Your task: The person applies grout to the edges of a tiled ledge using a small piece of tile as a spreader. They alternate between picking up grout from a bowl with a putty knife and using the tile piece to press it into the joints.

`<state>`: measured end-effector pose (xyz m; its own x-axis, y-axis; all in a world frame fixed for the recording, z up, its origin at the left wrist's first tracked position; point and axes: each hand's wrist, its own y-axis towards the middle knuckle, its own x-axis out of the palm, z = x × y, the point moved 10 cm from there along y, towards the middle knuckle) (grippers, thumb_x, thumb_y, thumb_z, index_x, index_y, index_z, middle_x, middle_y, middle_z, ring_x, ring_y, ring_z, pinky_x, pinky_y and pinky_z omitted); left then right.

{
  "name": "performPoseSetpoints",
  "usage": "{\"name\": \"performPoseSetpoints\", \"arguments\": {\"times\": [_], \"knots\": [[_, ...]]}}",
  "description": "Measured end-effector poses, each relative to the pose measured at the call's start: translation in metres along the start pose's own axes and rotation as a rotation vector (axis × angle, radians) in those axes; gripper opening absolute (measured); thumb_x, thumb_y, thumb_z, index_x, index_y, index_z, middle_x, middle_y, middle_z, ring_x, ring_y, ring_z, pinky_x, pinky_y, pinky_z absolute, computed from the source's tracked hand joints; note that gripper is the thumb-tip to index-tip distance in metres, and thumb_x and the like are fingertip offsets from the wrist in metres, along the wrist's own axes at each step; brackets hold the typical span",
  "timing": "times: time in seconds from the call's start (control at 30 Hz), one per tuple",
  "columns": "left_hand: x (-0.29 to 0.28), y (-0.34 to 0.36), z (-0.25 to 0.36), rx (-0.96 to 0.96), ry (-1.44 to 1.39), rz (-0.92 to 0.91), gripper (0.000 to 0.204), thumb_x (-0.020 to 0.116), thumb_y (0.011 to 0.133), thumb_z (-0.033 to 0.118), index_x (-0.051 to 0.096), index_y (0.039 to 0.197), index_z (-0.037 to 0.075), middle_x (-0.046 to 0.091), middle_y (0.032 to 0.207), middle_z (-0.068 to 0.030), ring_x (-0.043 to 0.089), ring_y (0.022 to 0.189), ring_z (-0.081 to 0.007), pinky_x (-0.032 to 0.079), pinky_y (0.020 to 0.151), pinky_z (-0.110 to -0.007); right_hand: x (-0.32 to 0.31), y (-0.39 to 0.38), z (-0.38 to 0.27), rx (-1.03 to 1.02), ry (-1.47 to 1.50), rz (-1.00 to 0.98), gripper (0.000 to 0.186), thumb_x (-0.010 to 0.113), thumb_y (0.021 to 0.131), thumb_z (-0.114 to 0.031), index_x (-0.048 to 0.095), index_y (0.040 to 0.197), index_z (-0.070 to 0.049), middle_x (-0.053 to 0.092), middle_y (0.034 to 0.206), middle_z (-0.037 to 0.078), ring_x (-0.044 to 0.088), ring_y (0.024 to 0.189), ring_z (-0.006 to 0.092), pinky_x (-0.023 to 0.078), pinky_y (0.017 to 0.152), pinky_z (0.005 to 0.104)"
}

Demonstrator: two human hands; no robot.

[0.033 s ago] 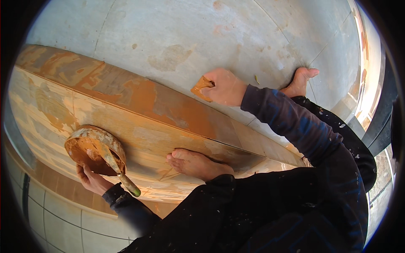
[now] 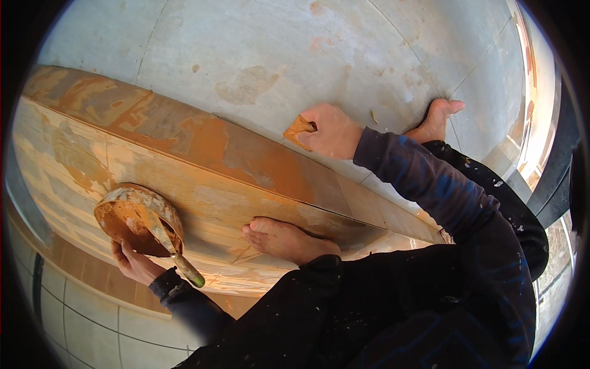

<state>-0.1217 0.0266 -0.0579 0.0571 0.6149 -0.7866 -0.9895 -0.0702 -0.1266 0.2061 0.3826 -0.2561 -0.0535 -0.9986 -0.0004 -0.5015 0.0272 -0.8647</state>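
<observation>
Knife (image 2: 164,237) might fall if the left hand (image 2: 138,264), fingers clamped on the bowl (image 2: 147,194), tilts, right hand (image 2: 336,131) pinching a scraper (image 2: 297,131).

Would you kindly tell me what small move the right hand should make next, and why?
Probably bring the right hand with its flat orange-brown spreader onto the wooden ledge, because the orange-brown smears there look patchy and the spreader is already gripped.

A round, paste-crusted orange-brown bowl (image 2: 162,208) tilts against the left fingers (image 2: 122,259); a narrow-bladed knife (image 2: 171,249) with a green-ended handle crosses its rim; the right fingers (image 2: 319,114) pinch a flat, orange-smeared scraper (image 2: 297,131).
</observation>
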Motion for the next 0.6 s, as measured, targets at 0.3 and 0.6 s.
{"name": "performPoseSetpoints", "arguments": {"times": [0.3, 0.6], "knots": [[0.003, 0.000, 0.000, 0.003, -0.011, 0.001, 0.032, 0.057, 0.099, 0.013, 0.060, 0.128, -0.001, 0.063, 0.123, -0.0099, 0.058, 0.111, -0.0191, 0.045, 0.099, -0.033, 0.028, -0.039, 0.001, -0.441, -0.097, 0.322, 0.032, 0.062, 0.082, -0.006, 0.069, 0.113, -0.002, 0.064, 0.098, 0.016, 0.062, 0.082, 0.0359, 0.050, 0.074, 0.0419], [0.000, -0.003, 0.005, -0.017, 0.009, 0.021, 0.032, 0.057, 0.099, 0.014, 0.060, 0.128, -0.001, 0.063, 0.124, -0.0097, 0.058, 0.111, -0.0192, 0.046, 0.099, -0.034, 0.006, -0.034, -0.004, -0.353, 0.014, 0.167, 0.023, 0.061, 0.084, -0.008, 0.068, 0.105, -0.001, 0.062, 0.099, 0.017, 0.059, 0.098, 0.0381, 0.049, 0.086, 0.0472]]}}
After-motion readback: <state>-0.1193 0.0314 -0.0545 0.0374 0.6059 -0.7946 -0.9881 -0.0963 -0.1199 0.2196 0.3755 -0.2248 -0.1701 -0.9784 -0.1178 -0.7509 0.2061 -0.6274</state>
